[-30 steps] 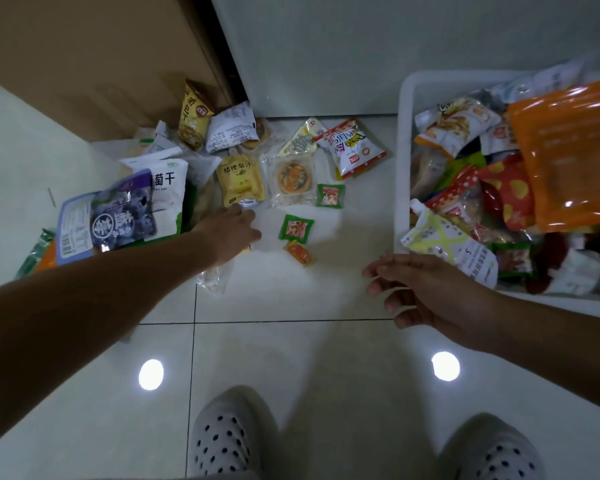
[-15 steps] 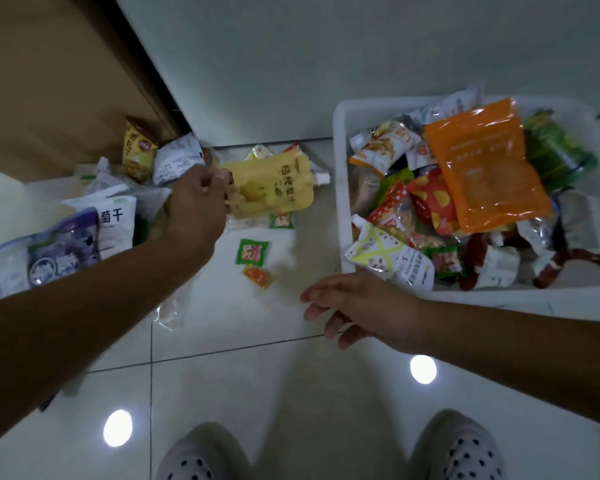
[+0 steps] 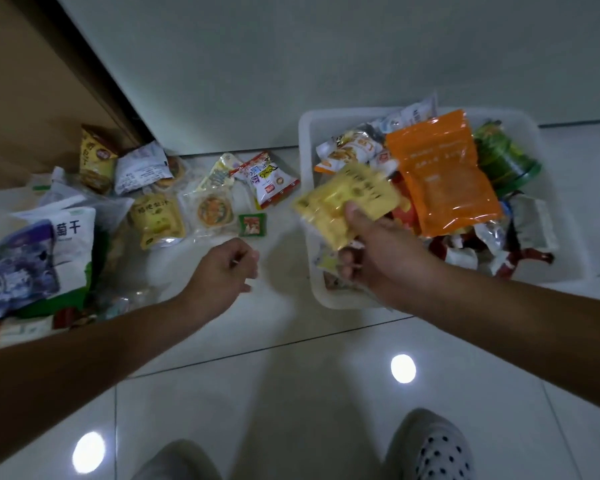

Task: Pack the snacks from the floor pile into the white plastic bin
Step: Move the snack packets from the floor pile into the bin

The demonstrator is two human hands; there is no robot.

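Holding the yellow pouch (image 3: 343, 199) pinched between the thumb and fingers of my right hand (image 3: 378, 251), I have it over the near-left part of the white plastic bin (image 3: 340, 111), not yet released. My left hand (image 3: 222, 271) hovers over the floor between pile and bin, fingers loosely curled, nothing visible in them. The bin looks well filled (an orange bag (image 3: 440, 174) lies on top), so I judge we're past halfway. Left on the floor: a second yellow pouch (image 3: 156, 220), a small green packet (image 3: 252, 225), a blue-and-white bag (image 3: 32, 258) and more.
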